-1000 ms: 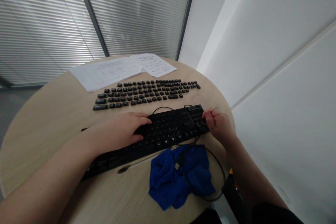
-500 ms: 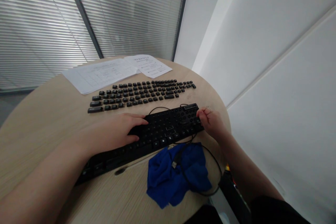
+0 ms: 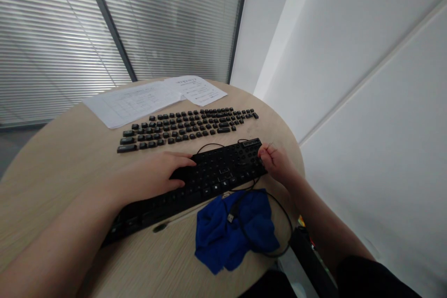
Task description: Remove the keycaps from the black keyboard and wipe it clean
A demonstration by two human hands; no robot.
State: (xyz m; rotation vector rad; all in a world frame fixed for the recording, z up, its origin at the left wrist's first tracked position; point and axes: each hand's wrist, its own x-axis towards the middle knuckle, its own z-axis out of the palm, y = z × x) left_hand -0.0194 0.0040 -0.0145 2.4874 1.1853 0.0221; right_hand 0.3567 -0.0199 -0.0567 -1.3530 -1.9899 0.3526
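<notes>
Hands look same as a sec ago, so work's slow: L hand (image 3: 166, 170) lies w/ fingers spread on desk (image 3: 63, 163) kbd (image 3: 213, 172), R hand (image 3: 277, 163) pinches thin wire (image 3: 271, 145) at kbd's R end.

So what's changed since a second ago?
Nothing was visibly moved, taken or released; only the head camera's view shifted, setting things slightly farther left in the picture. The left hand still rests on the black keyboard; the right hand stays curled at the keyboard's right end, thin wire showing above it. Loose keycaps, papers and blue cloth stayed.
</notes>
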